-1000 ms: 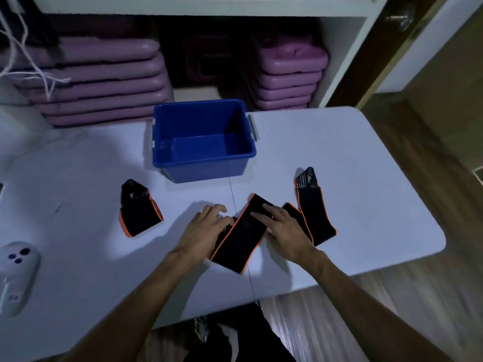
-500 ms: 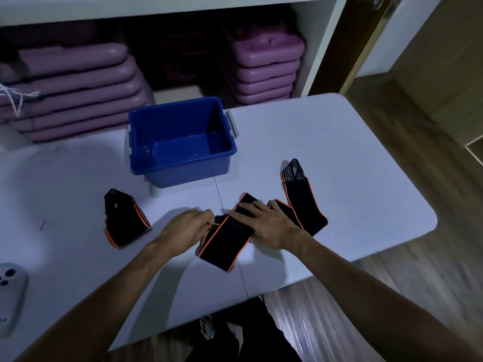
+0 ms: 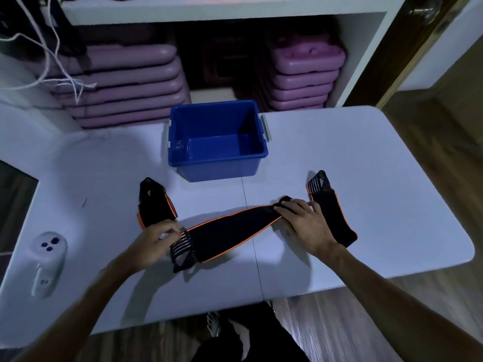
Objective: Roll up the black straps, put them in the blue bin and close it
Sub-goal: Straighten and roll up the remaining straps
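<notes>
- Left hand (image 3: 154, 240): fingers pinched shut on the grey-striped end of the middle strap (image 3: 230, 231), thumb on top; that end hangs loose, nearer the viewer than the blue bin (image 3: 217, 163).
- Right hand (image 3: 304, 226): fingers curled down over the strap's other end, pressing it against the table (image 3: 366, 178), nearer than the bin and to its right.
- Middle strap: black with orange edging, stretched flat between the two hands, running slantwise across the table's centre seam, in front of the bin and apart from it.
- Second strap (image 3: 332, 212): lies flat, right of the bin's near corner; striped end points away from the viewer, right hand touching its edge.
- Third strap (image 3: 154, 202): folded over, left of the bin's near corner, just beyond the left hand.
- Blue bin: open, no lid on it, nothing inside.
- White controller (image 3: 48, 259): well left of the bin, near the table's edge.
- Purple mats (image 3: 122, 82): stacked on shelves behind the bin.
</notes>
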{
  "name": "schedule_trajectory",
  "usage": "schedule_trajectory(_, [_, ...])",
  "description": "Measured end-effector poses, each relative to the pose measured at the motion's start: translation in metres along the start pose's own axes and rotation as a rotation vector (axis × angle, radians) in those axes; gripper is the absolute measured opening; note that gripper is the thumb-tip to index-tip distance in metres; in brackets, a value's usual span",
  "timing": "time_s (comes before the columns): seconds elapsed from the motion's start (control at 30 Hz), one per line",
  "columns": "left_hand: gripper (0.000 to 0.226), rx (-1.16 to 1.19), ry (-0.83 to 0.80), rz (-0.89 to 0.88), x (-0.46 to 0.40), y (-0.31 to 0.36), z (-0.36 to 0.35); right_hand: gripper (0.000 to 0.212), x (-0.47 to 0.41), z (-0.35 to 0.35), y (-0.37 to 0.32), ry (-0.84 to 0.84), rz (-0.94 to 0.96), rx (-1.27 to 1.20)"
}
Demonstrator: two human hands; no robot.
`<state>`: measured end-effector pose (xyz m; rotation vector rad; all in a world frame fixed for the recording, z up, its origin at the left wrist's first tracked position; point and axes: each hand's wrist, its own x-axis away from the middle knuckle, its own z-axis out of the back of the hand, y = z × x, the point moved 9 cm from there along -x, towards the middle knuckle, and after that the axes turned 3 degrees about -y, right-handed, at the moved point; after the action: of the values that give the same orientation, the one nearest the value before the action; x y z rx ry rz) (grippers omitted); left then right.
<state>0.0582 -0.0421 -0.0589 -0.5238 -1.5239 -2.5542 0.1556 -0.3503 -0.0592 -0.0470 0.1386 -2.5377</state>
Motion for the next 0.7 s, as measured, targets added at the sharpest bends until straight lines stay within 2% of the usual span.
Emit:
schedule_trajectory(0.1, [0.026, 0.341, 0.072, 0.19, 0.009, -0.023, -0.007, 0.036, -0.003, 0.007, -0.007, 0.069, -0.023, -0.066])
schedule_trajectory(0.17, [0.024, 0.432, 0.108, 0.282, 0.014, -0.041, -0.011, 0.032, -0.005, 0.007, -0.012, 0.094, 0.011, -0.018])
schedule_trajectory(0.27, [0.023, 0.267, 0.22, 0.313, 0.018, -0.062, -0.006, 0.058, -0.004, -0.012, -0.013, -0.035, -0.017, 0.059])
schedule_trajectory(0.4, [0.007, 0.032, 0.519, 0.232, 0.032, -0.072, 0.014, 0.051, 0.019, -0.043, -0.015, -0.195, -0.062, 0.061])
schedule_trajectory(0.5, [0.021, -0.215, 0.717, 0.047, 0.051, -0.04, 0.017, 0.048, 0.032, -0.044, -0.014, -0.183, -0.086, -0.043])
schedule_trajectory(0.57, [0.029, -0.304, 0.709, -0.096, 0.054, -0.007, 0.003, 0.048, 0.037, -0.038, -0.009, -0.152, -0.129, -0.105])
schedule_trajectory(0.7, [0.029, -0.397, 0.515, -0.172, 0.016, 0.036, -0.043, 0.049, 0.052, -0.014, 0.018, -0.001, -0.291, -0.206])
